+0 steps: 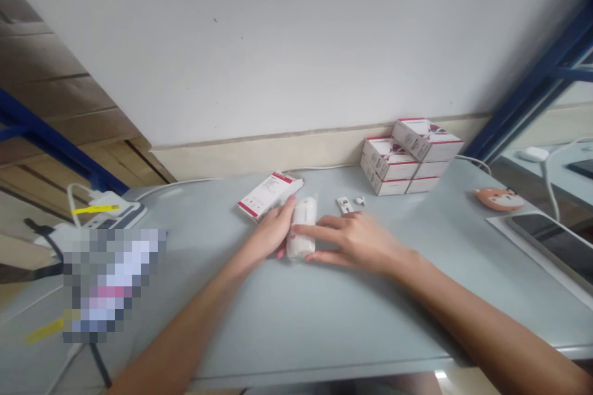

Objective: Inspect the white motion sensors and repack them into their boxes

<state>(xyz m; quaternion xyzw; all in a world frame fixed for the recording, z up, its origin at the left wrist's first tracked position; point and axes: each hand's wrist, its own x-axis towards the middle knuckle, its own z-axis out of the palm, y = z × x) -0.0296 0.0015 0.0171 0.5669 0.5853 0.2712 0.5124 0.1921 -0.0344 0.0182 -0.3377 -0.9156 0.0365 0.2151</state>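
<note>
So we've got a plastic-wrapped white device [303, 239] around the middle of a grey-blue desk [259, 321], long and rounded, with the clear wrap crinkling up at its far end. Our left hand [275, 229] is closed on its left side, thumb along the edge and fingertips peeking out at the near side. Our right hand [356, 241] comes in from the right with fingers spread, not wrapped around it, index finger laid across the top and thumb by the near end. Both hands meet at the device. There's faint grey lettering on it plus a small reddish mark near that index fingertip, but we can't make out a word. Just beyond the left hand lies a white carton with red edges [271, 195], dark print and a row of little icons on its face, all too soft for us to read. Far right, by the wall [296, 43], five similar red-trimmed boxes [410, 160] sit stacked, one askew on top, with purplish artwork and some bold dark characters, brand unreadable to us. Between them and the right hand there's a small white piece with dark bits [344, 205] next to a tiny white part [360, 202]. Over on the right we see an orange-and-white animal-face item [499, 199] and a dark flat slab [549, 234] on a white sheet. On the left, a power strip [123, 220] carries a yellow tag [95, 209], its writing illegible, beside a pixelated patch.
</note>
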